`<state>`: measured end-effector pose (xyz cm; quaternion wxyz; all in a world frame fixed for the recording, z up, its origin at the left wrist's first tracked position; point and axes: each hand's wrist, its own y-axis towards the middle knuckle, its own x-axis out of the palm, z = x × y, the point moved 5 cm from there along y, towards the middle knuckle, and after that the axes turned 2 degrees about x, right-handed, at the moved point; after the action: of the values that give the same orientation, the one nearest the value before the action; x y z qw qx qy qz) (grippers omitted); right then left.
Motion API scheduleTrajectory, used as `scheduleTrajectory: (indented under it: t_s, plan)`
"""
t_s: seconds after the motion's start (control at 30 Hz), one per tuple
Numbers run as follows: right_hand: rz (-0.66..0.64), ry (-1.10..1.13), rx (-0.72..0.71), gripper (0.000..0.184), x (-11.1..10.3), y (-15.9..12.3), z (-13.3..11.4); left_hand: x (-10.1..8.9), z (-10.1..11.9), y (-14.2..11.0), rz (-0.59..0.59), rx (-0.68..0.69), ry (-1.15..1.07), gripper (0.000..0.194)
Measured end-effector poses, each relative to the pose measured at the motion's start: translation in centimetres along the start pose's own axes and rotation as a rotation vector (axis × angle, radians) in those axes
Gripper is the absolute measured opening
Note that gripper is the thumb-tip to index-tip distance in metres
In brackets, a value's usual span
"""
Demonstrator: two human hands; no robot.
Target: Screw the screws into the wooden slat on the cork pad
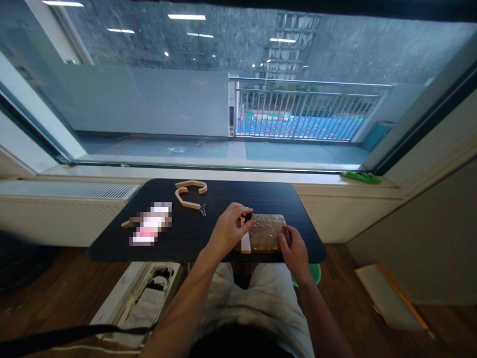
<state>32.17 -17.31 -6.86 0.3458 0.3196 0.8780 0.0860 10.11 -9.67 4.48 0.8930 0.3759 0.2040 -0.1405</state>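
Note:
A flat brown block (266, 231) with a shiny, bubbly surface, like a bubble-wrapped package, lies near the front edge of the black table (219, 199). Along its left end runs a pale strip (246, 243). Above that strip, the thumb and fingers of my left hand (228, 228) pinch a small black piece (248, 217) whose kind I cannot make out. My right hand (294, 246) grips the block's right edge, thumb in front and fingers behind.
Two bent wooden pieces (188, 205) and some small metal pins (203, 210) lie at the back left. A blurred-out phone-like item (151, 226) rests on another wooden piece (126, 223). Below are an open white box (171, 271) and a green bin (316, 272). The window sill (320, 178) borders the table.

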Motion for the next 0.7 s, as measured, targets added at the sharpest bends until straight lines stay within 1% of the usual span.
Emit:
scheduleTrajectory:
  t_s: [0.17,0.27,0.4,0.57,0.7]
  plan:
    - [0.004,-0.002,-0.005,0.042,-0.05,0.00,0.02,-0.17,0.12,-0.02,0.016,0.006,0.054,0.013]
    - [-0.003,-0.009,0.008,0.043,-0.04,-0.02,0.06,-0.21,0.21,-0.01,0.006,0.019,0.065,0.014]
    - [-0.006,-0.008,0.010,0.044,-0.01,-0.03,0.03,-0.35,0.21,0.03,0.001,0.003,0.073,0.015]
    - [-0.004,-0.013,-0.008,0.043,0.08,0.01,0.10,-0.38,0.25,0.17,-0.049,-0.013,0.041,0.019]
    - [0.008,-0.021,-0.009,0.043,0.05,-0.02,0.12,-0.43,0.15,0.22,-0.055,-0.025,0.016,0.021]
